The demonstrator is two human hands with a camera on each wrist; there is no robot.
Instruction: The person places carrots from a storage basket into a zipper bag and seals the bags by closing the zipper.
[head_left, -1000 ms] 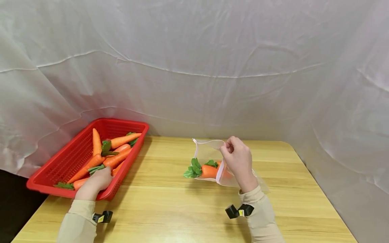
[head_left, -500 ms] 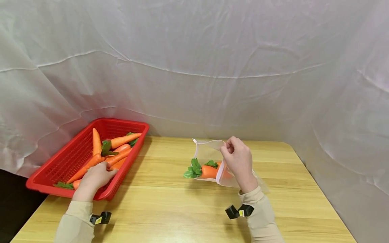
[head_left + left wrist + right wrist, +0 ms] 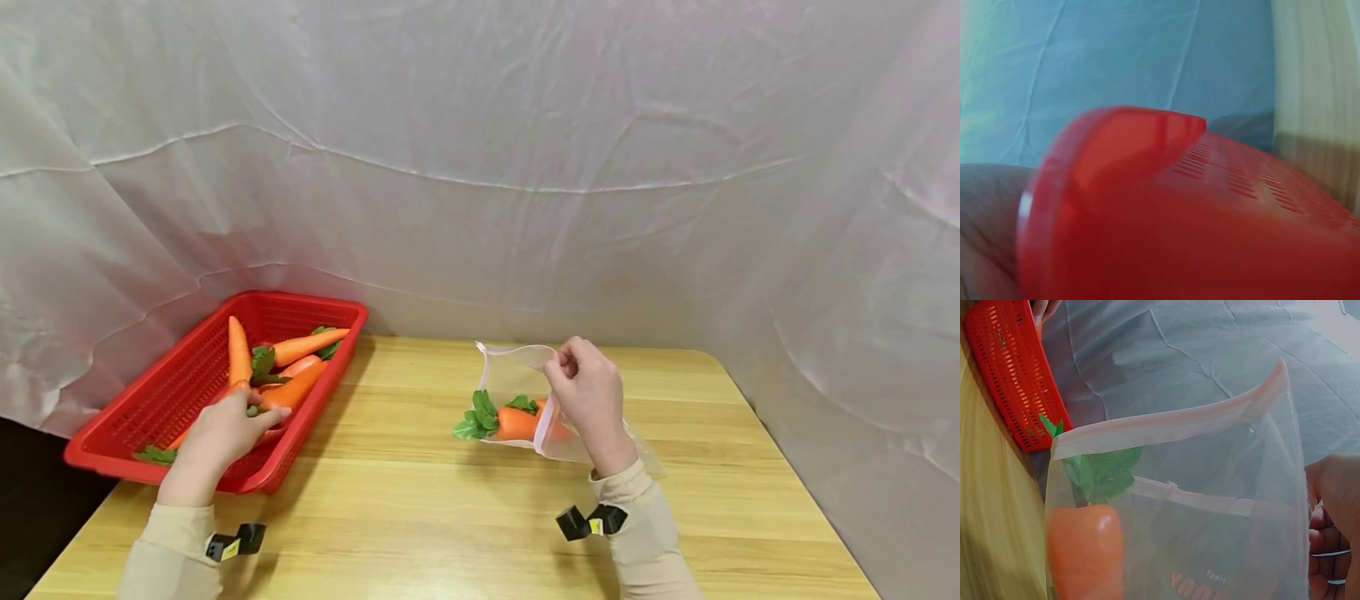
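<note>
Seen from head height, looking forward and down across the wooden table (image 3: pixel 450 500) toward the white backdrop (image 3: pixel 480 167). Left-wrist view pressed close against the red basket (image 3: pixel 1166 212), blurred. Right-wrist view close behind the clear bag (image 3: pixel 1210 506), facing the same basket, upper left of frame.

We count one red basket (image 3: pixel 157 392) at the table's left, w/ approx. five loose carrots (image 3: pixel 302 345) showing in it; some overlap or sit under a hand, so the exact no. is unclear. We count one clear zip bag (image 3: pixel 517 367) near the table's middle, w/ two carrots (image 3: pixel 514 423) partly visible inside, the second mostly hidden. We count two hands: one left hand (image 3: pixel 217 433) at the basket, one right hand (image 3: pixel 588 392) at the bag. One wooden table (image 3: pixel 450 517) and one white backdrop cloth (image 3: pixel 480 150).
</note>
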